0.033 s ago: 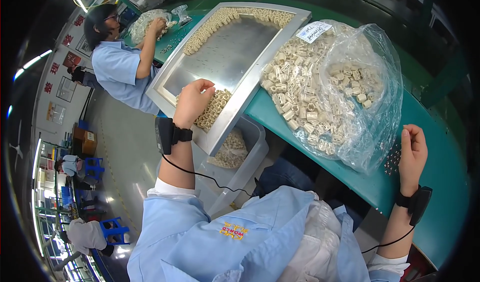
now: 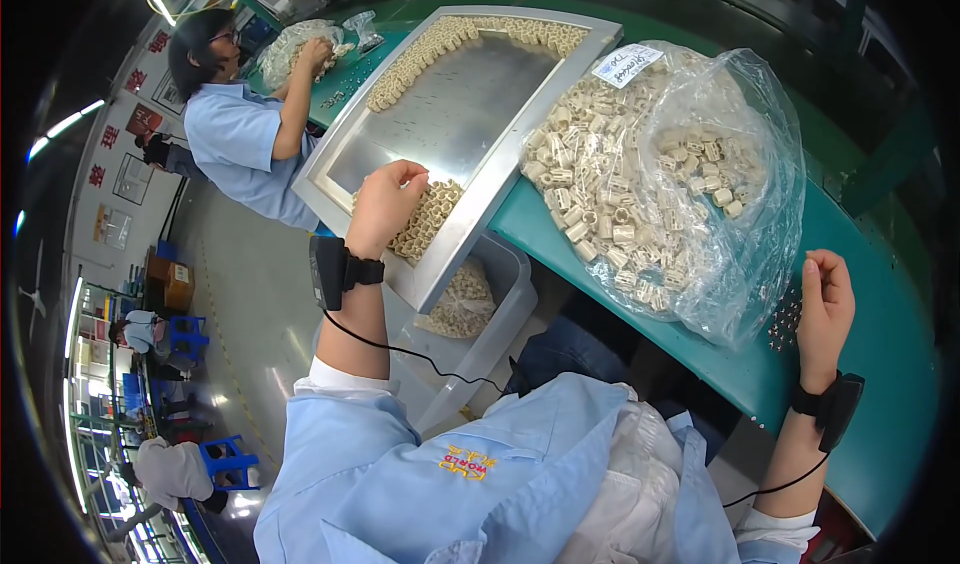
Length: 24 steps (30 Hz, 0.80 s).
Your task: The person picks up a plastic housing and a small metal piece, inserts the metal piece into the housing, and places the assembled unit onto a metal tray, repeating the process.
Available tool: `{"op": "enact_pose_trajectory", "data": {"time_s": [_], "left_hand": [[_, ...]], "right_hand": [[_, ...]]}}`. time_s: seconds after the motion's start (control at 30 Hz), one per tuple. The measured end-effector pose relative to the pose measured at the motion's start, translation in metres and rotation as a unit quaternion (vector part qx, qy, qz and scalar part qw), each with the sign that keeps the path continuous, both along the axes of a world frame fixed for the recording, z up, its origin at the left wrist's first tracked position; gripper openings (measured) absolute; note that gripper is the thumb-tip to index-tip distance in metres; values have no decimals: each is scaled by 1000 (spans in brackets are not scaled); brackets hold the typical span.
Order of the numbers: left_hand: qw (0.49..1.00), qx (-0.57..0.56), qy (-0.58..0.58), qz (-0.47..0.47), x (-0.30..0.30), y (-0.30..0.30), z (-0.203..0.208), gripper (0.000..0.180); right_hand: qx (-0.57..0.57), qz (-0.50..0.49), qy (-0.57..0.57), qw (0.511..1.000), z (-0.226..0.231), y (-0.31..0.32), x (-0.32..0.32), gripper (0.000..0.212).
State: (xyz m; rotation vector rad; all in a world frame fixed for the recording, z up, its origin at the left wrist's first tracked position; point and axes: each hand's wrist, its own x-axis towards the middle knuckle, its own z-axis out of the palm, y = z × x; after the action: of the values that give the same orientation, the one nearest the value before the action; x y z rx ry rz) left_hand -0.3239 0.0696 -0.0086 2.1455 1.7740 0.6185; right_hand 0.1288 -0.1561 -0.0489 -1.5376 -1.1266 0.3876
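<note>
Above the near corner of a metal-framed tray (image 2: 500,144) is my left hand (image 2: 385,209), its fingers curled in and pressed together. Whatever they may hold is hidden. Just beside and below it, a cluster of beige ring-shaped plastic parts (image 2: 432,214) stands packed in the tray. Over the green tabletop on the right, my right hand (image 2: 828,314) is closed, thumb against the fingers; I cannot make out anything in it. Small metal pieces (image 2: 785,321) lie scattered next to that hand. Between my hands rests a large clear plastic bag (image 2: 745,284) full of loose beige plastic parts (image 2: 600,184).
More beige parts (image 2: 440,54) line the tray's far edges. Below the tray, a grey bin (image 2: 515,284) holds a bag of parts (image 2: 462,299). A co-worker in a blue shirt (image 2: 235,144) handles another plastic bag (image 2: 290,49) at far left. Cords (image 2: 420,356) trail from my wristbands.
</note>
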Motion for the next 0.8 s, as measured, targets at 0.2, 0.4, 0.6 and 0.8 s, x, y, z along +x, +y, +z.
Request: {"op": "enact_pose_trajectory", "data": {"time_s": [0.2, 0.4, 0.6, 0.8], "left_hand": [[998, 66, -16, -17, 3, -5, 5, 19], [975, 131, -136, -120, 74, -56, 41, 15], [905, 102, -180, -371, 179, -73, 30, 13], [883, 164, -12, -439, 263, -52, 7, 18]], "right_hand": [[0, -5, -2, 1000, 7, -2, -2, 11], [25, -11, -5, 1000, 14, 1, -6, 9], [32, -51, -7, 998, 15, 1, 4, 7], [21, -89, 27, 995, 14, 0, 12, 7]]}}
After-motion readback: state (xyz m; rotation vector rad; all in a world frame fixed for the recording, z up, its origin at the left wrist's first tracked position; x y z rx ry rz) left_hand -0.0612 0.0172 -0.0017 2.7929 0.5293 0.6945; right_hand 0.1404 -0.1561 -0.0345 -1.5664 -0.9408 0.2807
